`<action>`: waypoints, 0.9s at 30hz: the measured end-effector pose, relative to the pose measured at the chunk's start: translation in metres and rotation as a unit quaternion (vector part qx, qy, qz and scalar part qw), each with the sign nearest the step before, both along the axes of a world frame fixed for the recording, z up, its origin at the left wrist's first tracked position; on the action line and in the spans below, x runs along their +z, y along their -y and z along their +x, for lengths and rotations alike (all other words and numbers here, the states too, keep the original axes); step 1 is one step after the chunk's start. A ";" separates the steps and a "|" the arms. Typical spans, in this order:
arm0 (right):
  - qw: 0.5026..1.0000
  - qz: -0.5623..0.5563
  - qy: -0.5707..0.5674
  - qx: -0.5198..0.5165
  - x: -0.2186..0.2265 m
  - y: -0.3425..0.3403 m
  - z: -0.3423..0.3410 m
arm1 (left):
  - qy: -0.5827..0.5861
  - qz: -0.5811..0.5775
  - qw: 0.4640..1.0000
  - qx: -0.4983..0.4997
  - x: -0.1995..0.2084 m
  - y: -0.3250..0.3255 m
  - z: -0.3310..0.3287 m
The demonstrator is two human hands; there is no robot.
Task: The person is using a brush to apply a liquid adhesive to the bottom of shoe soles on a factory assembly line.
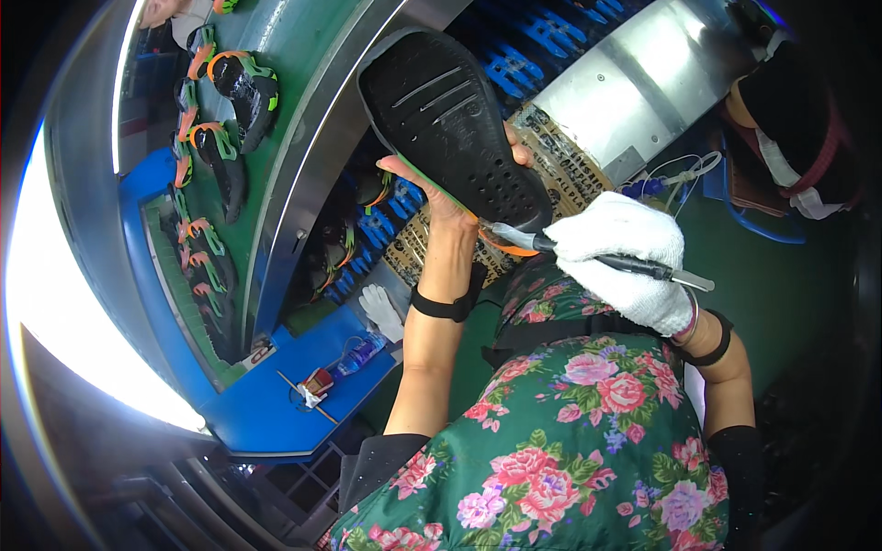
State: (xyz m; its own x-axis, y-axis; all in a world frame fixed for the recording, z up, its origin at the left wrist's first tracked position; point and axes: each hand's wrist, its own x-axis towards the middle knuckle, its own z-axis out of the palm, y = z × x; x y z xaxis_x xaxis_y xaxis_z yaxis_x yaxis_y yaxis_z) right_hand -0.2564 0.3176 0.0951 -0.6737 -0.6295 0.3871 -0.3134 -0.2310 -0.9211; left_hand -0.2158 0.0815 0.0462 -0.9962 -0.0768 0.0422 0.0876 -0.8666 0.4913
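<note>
My bare left hand point(430, 188) grips a black shoe sole point(439, 110) from beneath, the thumb along its left edge and fingertips showing at its right edge. The sole is tilted up, with long slots towards its wide end and small round holes at its narrow end. Green and orange show along its rim. In a white knit glove, my right hand point(620, 262) is closed around the dark handle of a brush point(643, 267). The brush's pale, flat tip lies at the orange rim by the narrow end, close to my left wrist. Whether it touches the sole I cannot tell.
On the left, several black, orange and green shoe parts point(241, 92) lie on a green conveyor point(303, 55) with a metal edge. A blue table point(266, 413) bears white gloves point(380, 312) and a bottle point(360, 354). A metal plate point(643, 69) is at upper right. Another person's hand shows at top left.
</note>
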 end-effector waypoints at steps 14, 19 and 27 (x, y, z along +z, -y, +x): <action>0.999 0.012 0.050 0.002 -0.011 -0.010 -0.003 | 0.031 -0.007 0.999 -0.037 -0.008 -0.006 -0.002; 1.000 0.003 0.018 0.013 -0.009 -0.015 -0.007 | -0.013 -0.021 0.998 -0.055 0.001 -0.006 -0.008; 0.995 -0.033 -0.094 0.010 -0.006 -0.018 -0.011 | -0.091 -0.014 0.992 -0.085 0.007 -0.007 -0.023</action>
State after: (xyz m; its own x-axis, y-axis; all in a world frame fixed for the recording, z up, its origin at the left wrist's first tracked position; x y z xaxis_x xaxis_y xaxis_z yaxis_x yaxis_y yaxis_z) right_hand -0.2671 0.3352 0.0895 -0.5737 -0.6104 0.5461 -0.4729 -0.2976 -0.8294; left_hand -0.2391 0.0882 0.0535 -0.9705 0.0948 0.2214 0.0307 -0.8631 0.5042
